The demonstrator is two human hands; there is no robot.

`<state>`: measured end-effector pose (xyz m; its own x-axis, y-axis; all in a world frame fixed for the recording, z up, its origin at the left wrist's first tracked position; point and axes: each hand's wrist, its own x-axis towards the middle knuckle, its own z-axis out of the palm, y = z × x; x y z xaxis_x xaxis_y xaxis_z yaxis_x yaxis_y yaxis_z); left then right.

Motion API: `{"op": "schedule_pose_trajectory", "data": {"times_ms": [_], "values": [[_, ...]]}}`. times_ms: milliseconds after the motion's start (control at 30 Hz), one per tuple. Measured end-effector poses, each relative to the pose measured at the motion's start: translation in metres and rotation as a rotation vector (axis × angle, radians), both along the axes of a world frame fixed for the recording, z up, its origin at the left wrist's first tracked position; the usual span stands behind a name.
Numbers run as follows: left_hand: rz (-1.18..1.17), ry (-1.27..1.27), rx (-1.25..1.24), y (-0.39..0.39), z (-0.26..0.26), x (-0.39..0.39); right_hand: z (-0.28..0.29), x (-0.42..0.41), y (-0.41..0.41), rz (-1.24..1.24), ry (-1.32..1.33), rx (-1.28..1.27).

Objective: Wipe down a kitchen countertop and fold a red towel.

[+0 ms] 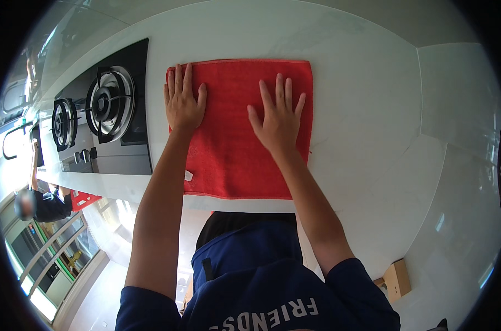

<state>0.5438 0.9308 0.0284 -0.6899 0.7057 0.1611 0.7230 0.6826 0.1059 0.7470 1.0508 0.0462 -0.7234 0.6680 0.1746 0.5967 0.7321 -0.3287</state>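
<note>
A red cloth towel point(234, 157) lies spread out on the pale countertop point(358, 103), its lower edge near the counter's front edge. My left hand point(185, 101) rests palm down over the towel's upper left part, fingertips at its edge and the fingers slightly spread. On the upper right part of the towel, my right hand point(278, 116) lies palm down with its fingers apart. Neither hand grips anything. A small white tag point(188, 176) shows at the towel's lower left side.
A gas hob point(122, 159) with two burners is set in the counter at the left. Beyond it, another person point(52, 205) is near a red plastic stool or crate point(83, 200). A cardboard box point(398, 281) stands on the floor at the lower right.
</note>
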Motion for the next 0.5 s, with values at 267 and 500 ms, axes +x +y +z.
{"op": "schedule_pose_trajectory", "data": {"times_ms": [267, 500], "values": [[-0.200, -0.157, 0.113, -0.024, 0.010, 0.037, 0.017, 0.086, -0.080, -0.005, -0.134, -0.166], [-0.149, -0.096, -0.119, -0.026, 0.008, 0.045, 0.003, 0.100, -0.085, 0.024, -0.208, -0.117]]}}
